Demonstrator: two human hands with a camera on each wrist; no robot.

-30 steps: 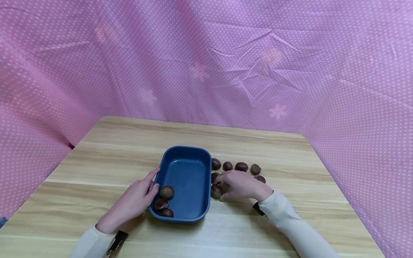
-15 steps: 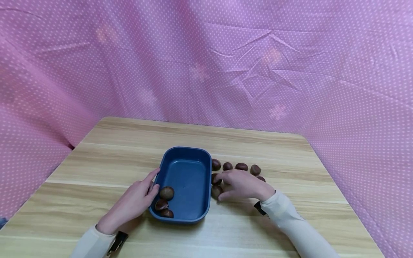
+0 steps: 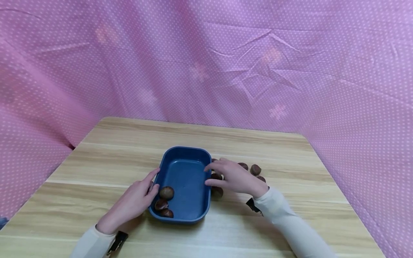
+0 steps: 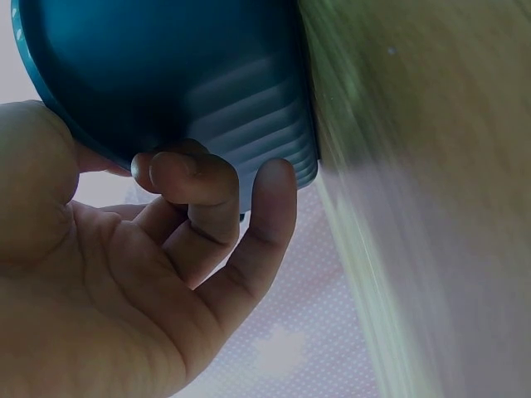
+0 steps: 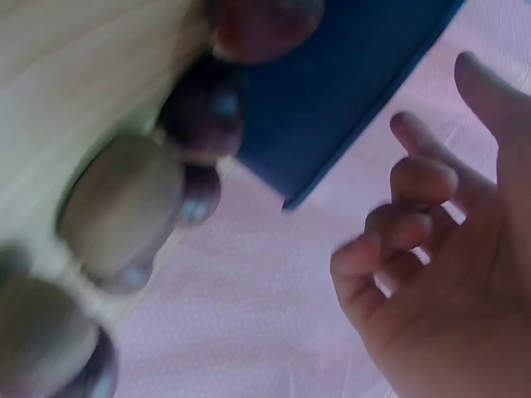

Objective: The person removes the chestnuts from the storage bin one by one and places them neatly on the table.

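Note:
A deep blue rectangular box (image 3: 188,179) stands on the table, with several chestnuts (image 3: 166,193) in its near left corner. My left hand (image 3: 132,204) grips the box's left side, thumb at the rim and fingers curled against the ribbed outer wall (image 4: 245,124). Over the right rim hovers my right hand (image 3: 237,177); in the right wrist view its fingers are loosely bent and hold nothing. More chestnuts (image 3: 255,169) lie on the table along the box's right side, some hidden under the right hand. The right wrist view shows several of these chestnuts (image 5: 124,203), blurred.
The wood-grain table (image 3: 106,157) carries the box near its middle. A pink dotted cloth (image 3: 193,71) hangs behind the table and down both sides.
My right hand has risen off the chestnuts beside the box and moved left and away from me to the right rim, fingers spreading. The left hand and the box stay put.

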